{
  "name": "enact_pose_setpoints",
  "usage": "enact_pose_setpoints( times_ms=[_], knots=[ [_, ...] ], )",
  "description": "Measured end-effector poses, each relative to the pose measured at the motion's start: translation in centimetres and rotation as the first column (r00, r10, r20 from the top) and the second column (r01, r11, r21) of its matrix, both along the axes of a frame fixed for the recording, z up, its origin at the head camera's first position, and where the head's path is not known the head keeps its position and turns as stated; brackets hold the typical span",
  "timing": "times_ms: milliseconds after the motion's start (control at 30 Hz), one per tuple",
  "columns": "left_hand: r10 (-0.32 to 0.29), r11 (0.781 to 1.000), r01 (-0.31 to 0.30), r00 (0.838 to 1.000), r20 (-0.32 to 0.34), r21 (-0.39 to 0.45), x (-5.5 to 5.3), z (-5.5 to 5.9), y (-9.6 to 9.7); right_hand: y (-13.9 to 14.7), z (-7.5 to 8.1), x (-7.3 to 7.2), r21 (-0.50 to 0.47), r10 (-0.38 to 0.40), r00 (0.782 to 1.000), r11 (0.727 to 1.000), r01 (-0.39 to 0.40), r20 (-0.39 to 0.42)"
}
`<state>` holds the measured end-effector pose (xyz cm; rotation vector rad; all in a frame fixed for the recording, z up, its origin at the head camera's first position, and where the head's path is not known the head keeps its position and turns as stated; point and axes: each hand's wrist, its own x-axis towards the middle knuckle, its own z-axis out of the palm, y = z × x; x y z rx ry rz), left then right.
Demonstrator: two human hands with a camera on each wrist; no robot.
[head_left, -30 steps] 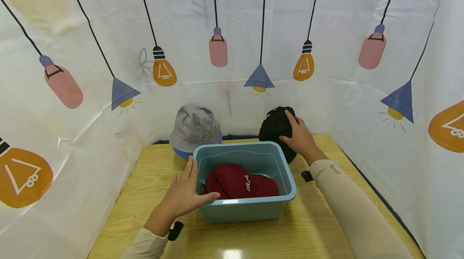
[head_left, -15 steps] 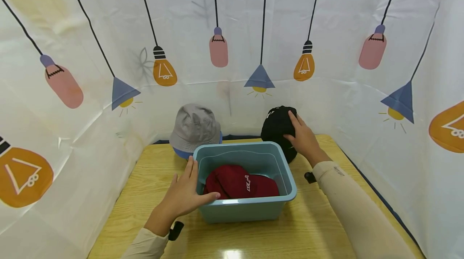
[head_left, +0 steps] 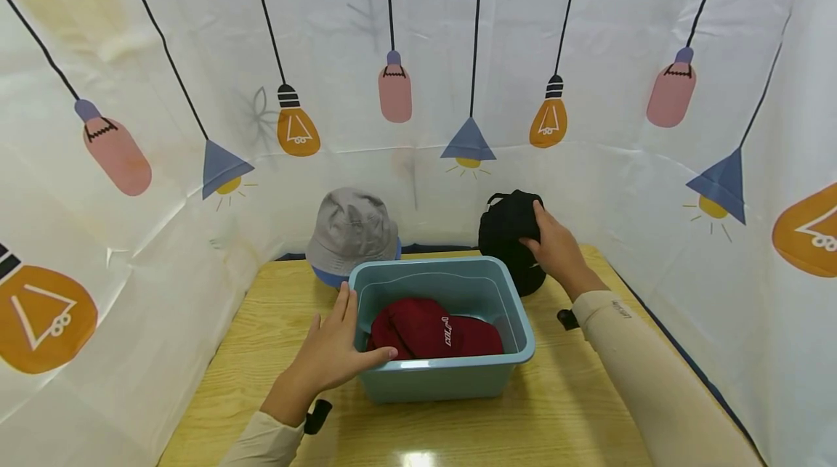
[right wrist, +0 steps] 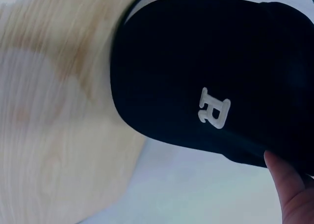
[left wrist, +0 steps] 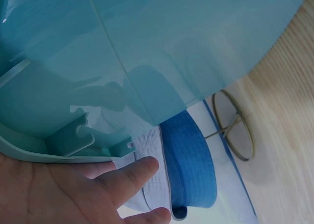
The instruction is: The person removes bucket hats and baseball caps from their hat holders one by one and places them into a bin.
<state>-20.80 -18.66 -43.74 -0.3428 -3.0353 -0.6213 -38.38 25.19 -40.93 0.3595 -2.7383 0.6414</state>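
Resting in head view: your left hand [head_left: 329, 351], fingers straight, on the blue bin's [head_left: 438, 383] left rim; red cap [head_left: 425, 329] lies inside. Your right hand [head_left: 559, 253] grips the black cap [head_left: 510, 227] just beyond the bin's rear right corner, near the table's [head_left: 458, 434] back edge; room separates it from the grey bucket hat [head_left: 353, 227]. Left wrist view: your fingertips extend past the bin's rim, near the hat's blue brim. Right wrist view: your thumb presses the black cap's edge.
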Motion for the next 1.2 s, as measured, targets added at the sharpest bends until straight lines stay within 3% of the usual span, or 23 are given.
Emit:
enact_pose_setpoints(
  times_ms=[433,867,1200],
  knots=[
    [-0.003,1.0,0.003,1.0,0.018,0.003,0.0,0.0,-0.1,0.4,1.3,0.6,0.053,0.003,0.999,0.999,-0.001,-0.041],
    [-0.002,1.0,0.002,1.0,0.018,0.012,-0.1,0.1,-0.1,1.0,3.6,0.7,0.076,0.006,0.996,0.997,0.0,-0.088],
    [-0.003,1.0,0.003,0.999,0.033,0.019,0.0,0.2,-0.1,0.9,5.8,1.9,0.064,0.027,0.991,0.998,-0.019,-0.131]
  ],
)
